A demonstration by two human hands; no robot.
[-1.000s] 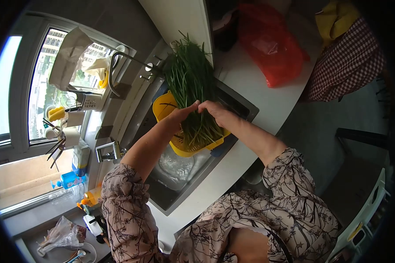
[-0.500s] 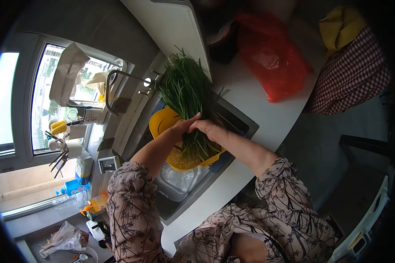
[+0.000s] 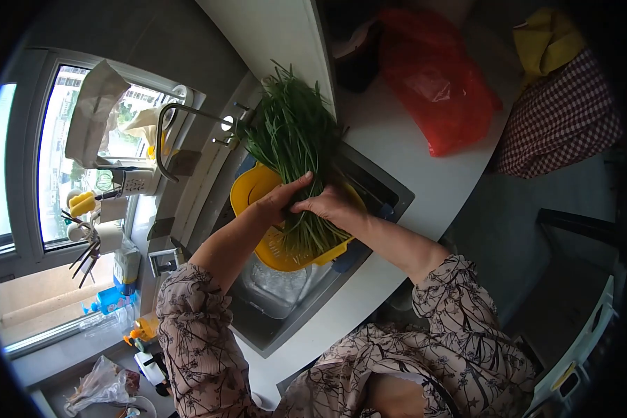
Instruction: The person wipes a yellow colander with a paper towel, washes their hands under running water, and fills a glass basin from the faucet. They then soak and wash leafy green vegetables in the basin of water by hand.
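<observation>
Both the left hand (image 3: 279,199) and right hand (image 3: 329,205) grip long greens (image 3: 289,125) over a yellow basket (image 3: 283,262). Beneath the basket is a sink (image 3: 251,318).

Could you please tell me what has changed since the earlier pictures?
The thumb of the right hand has shifted left and lower in the picture relative to that of the left hand; a second ago their tips nearly met. Both hands still hold the green stalks, whose lower ends remain in the yellow basket. The red bag stays on the counter.
</observation>
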